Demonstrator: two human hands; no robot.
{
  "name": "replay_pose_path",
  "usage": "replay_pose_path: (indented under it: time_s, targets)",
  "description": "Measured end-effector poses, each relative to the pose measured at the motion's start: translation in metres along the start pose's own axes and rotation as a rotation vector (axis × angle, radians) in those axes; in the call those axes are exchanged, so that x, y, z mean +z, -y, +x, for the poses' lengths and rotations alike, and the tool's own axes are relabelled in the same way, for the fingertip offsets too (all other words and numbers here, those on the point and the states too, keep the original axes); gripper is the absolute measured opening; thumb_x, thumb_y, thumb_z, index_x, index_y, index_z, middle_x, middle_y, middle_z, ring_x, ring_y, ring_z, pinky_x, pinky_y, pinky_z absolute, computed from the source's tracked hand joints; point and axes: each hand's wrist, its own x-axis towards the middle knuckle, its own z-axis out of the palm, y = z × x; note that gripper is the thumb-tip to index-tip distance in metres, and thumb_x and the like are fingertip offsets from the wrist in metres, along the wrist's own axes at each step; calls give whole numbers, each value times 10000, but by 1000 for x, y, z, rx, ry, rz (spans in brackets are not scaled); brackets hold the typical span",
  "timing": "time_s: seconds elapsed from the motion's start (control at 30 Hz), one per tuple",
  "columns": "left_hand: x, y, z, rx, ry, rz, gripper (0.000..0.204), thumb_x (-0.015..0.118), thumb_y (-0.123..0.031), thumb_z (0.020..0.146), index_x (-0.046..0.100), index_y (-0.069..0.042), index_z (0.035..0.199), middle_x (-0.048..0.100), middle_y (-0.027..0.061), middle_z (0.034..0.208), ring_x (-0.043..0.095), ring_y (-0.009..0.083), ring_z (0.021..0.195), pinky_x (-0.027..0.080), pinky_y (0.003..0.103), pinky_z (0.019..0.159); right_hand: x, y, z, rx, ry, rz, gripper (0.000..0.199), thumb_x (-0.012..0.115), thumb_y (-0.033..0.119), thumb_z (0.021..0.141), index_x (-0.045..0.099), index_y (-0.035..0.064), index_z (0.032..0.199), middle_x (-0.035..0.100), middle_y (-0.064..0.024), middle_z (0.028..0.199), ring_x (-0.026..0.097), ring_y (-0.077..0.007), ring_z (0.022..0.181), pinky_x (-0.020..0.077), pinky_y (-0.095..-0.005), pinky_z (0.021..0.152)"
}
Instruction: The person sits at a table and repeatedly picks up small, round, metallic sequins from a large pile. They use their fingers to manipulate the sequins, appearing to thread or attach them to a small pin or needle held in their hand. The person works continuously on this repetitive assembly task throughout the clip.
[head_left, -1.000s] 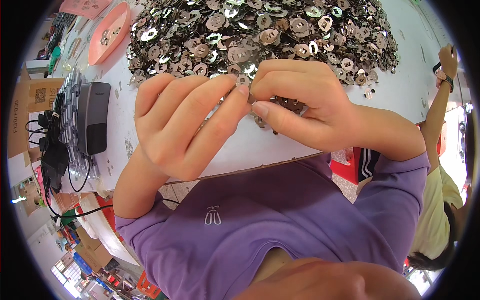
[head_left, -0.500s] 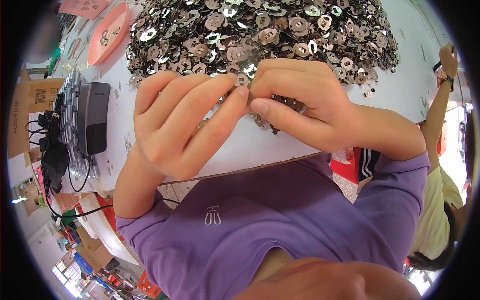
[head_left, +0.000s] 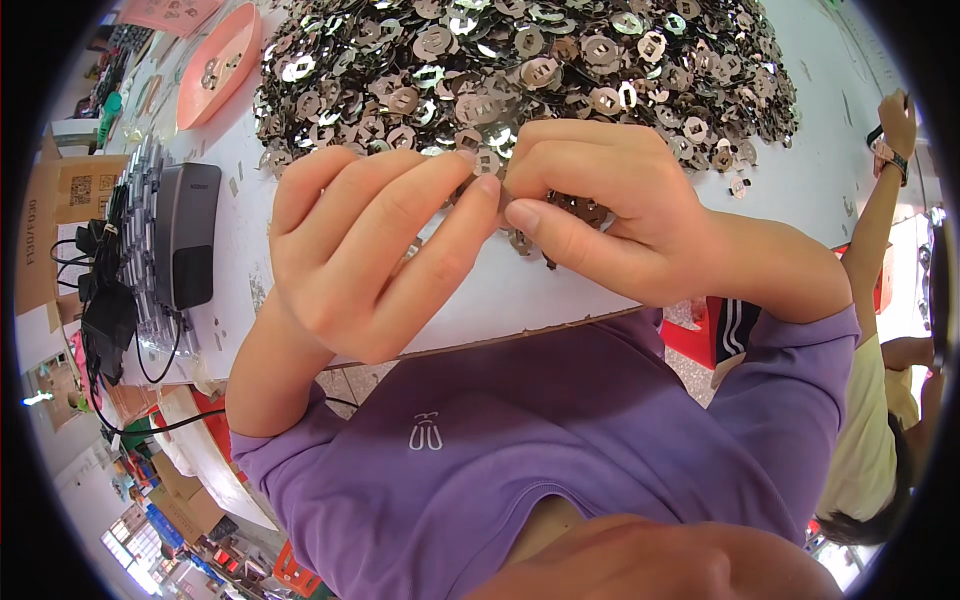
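Observation:
A big heap of small round silvery metal discs with cut-outs [head_left: 520, 70] covers the far half of the white table [head_left: 800, 190]. My left hand [head_left: 370, 250] and my right hand [head_left: 610, 210] meet fingertip to fingertip just above the heap's near edge. Between the fingertips they pinch a small metal disc [head_left: 497, 195], mostly hidden by the fingers. A few discs [head_left: 575, 210] show under my right palm.
A pink plastic tray [head_left: 215, 65] with a few discs sits at the far left. A grey box-shaped device [head_left: 185, 235] with black cables lies at the left edge beside cardboard boxes. Another person in a yellow shirt [head_left: 880, 400] stands at the right, a hand raised.

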Motion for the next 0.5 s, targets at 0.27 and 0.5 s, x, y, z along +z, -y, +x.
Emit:
replay_pose_path:
  time_s: [0.27, 0.5]
  targets:
    - [14, 3, -2, 80, -169, 51, 215, 634, -130, 615, 648, -33, 806, 611, 71, 782, 572, 161, 632, 379, 272, 608, 0, 2, 0, 28, 16, -22, 120, 572, 99, 779, 528, -3, 733, 482, -110, 634, 504, -272, 547, 399, -357, 507]
    - [3, -5, -1, 2, -3, -23, 228, 684, -12, 714, 608, -28, 928, 638, 70, 832, 605, 201, 683, 440, 309, 629, 4, 0, -1, 28, -15, -28, 127, 565, 97, 766, 525, -2, 698, 474, -104, 604, 500, -258, 535, 400, -350, 500]
